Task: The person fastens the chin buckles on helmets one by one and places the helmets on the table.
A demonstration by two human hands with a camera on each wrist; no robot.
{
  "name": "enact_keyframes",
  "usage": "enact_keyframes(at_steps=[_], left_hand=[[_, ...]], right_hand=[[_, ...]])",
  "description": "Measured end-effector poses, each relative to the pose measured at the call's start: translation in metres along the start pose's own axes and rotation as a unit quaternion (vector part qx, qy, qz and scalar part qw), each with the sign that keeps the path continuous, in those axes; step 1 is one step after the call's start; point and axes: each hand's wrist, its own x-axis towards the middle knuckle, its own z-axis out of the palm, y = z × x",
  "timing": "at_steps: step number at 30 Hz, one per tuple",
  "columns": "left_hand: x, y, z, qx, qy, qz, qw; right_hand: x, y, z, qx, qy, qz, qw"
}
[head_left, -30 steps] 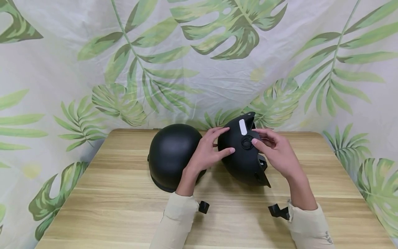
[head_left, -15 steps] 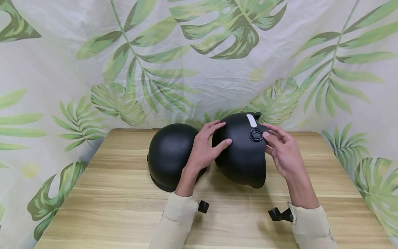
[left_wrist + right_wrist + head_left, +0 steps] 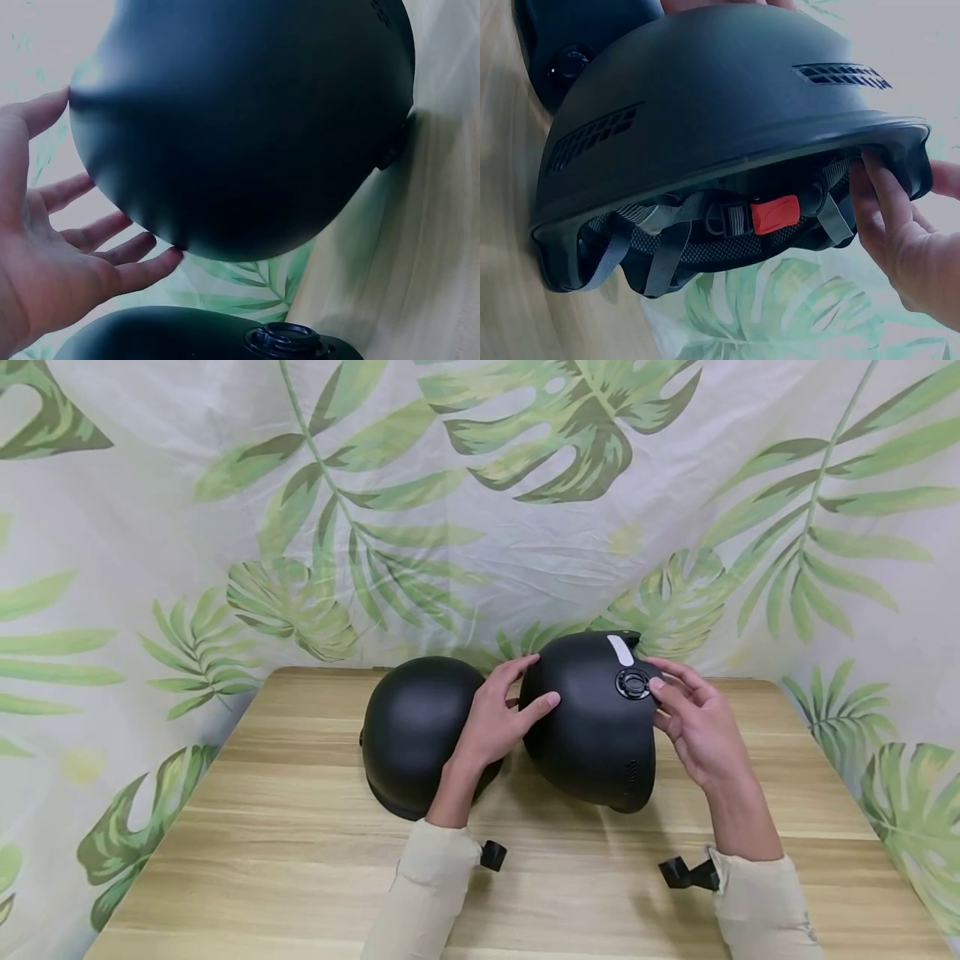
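A black helmet (image 3: pixel 581 727) is tipped on its side over the table, its crown to the left and its rim to the right. My right hand (image 3: pixel 701 731) pinches its rim beside a round side disc (image 3: pixel 632 683), thumb outside and fingers inside. My left hand (image 3: pixel 498 714) rests spread fingertips and thumb on the crown. In the right wrist view, straps with a red buckle (image 3: pixel 775 214) and a mesh lining show inside the helmet. A second black helmet (image 3: pixel 420 727) sits dome up just left, partly behind my left hand.
Both helmets are on a wood-grain table (image 3: pixel 285 827). A leaf-print cloth (image 3: pixel 420 510) hangs close behind its far edge. Black camera mounts stick out from the left cuff (image 3: pixel 492 856) and the right cuff (image 3: pixel 686 873).
The tipped helmet has turned, so its inner edge is hidden in the head view and its side disc sits farther right. My right hand has moved right with the rim.
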Motion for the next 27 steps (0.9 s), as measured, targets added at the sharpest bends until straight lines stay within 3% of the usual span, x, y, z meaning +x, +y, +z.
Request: enact_keyframes(at_steps=[12,19,22,27], left_hand=[[-0.001,-0.006,0.001,0.016,-0.048,-0.046,0.9977],[0.001,-0.005,0.004,0.011,-0.060,-0.026,0.9978],[0.001,-0.004,0.005,0.013,-0.065,-0.016,0.9977],[0.001,-0.005,0.007,0.018,-0.075,-0.016,0.9969]], right_hand=[[0.001,-0.001,-0.025,0.119,-0.015,0.005,0.9928],[-0.006,0.001,-0.044,0.190,-0.031,0.018,0.9811],[-0.008,0.003,-0.053,0.195,-0.036,0.018,0.9800],[-0.009,0.003,-0.059,0.158,-0.030,0.005,0.9869]])
